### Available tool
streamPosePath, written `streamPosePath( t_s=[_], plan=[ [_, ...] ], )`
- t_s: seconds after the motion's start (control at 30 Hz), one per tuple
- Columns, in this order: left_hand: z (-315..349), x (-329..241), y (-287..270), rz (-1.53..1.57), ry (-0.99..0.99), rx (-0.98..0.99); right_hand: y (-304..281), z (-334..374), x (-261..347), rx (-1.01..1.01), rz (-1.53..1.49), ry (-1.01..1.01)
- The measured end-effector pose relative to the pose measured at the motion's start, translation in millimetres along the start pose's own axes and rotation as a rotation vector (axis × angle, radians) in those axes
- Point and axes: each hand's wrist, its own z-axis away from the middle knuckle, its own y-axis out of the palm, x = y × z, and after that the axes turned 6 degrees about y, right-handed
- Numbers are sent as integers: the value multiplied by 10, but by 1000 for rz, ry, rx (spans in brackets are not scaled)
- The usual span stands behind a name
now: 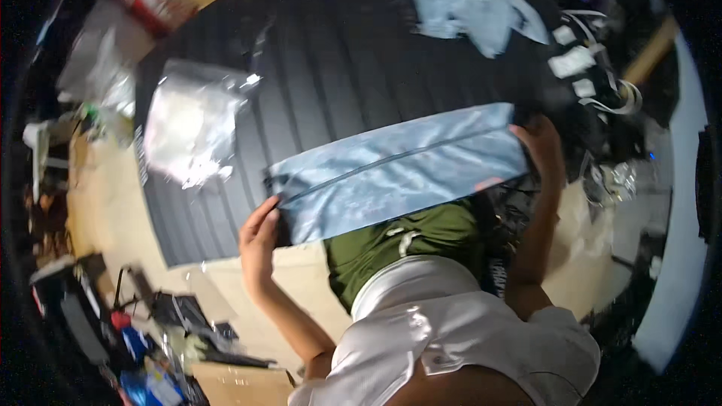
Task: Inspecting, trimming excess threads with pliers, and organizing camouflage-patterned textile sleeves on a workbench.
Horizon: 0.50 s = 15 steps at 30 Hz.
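A long strip of light blue patterned fabric with a dark seam along its length is stretched out in front of me, above the black ribbed mat. Dark edging shows at both its ends. My left hand pinches the left end between thumb and fingers. At the other end, my right hand is closed on the dark edge, partly lost against the black behind it. Farther off at the upper right lies a crumpled light blue garment of similar cloth.
A clear plastic bag with something pale inside lies on the mat's left. White plugs and cables are at the right edge. Bags and a cardboard box are on the floor at lower left.
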Motion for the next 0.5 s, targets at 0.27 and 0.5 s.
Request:
streamPosePath(
  t_s=[0.27,0.5],
  plan=[
    [188,-86,-138,-52,109,251,-183,-136,-420,364,-387,23],
    [66,-313,-194,387,358,248,-699,-466,-110,-174,-353,-626]
  ],
)
